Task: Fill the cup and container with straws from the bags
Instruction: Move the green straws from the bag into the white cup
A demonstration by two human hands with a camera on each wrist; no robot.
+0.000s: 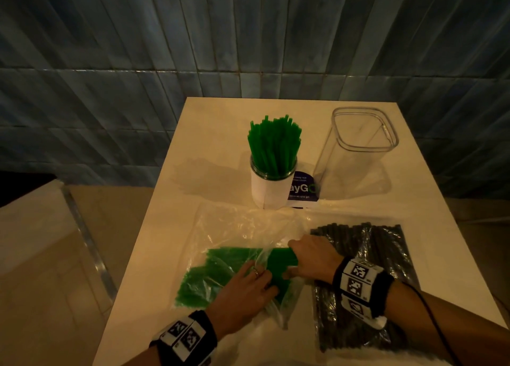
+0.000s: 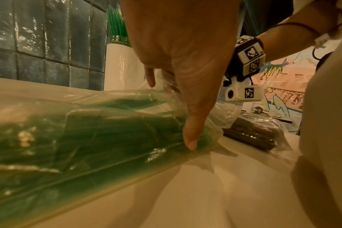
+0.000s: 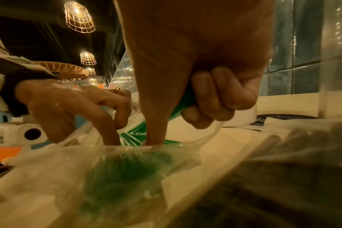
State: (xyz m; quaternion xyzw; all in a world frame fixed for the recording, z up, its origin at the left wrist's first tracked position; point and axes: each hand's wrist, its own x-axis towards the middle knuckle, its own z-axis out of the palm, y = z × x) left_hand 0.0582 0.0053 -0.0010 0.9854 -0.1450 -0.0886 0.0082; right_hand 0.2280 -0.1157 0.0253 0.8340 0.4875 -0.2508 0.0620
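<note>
Two bags lie on the table [image 1: 154, 227]. At seven o'clock, the clear bag of green straws [image 1: 220, 277] is pinned by the left hand [image 1: 242, 294], fingers bent onto the plastic. At its mouth a bundle of green straws [image 1: 283, 259] is gripped by the right hand [image 1: 311, 258]. At five o'clock lies the bag of black straws [image 1: 386, 244]. A cup [image 1: 271, 189] stuffed with green straws stands at twelve, the clear container [image 1: 356, 155] at one.
</note>
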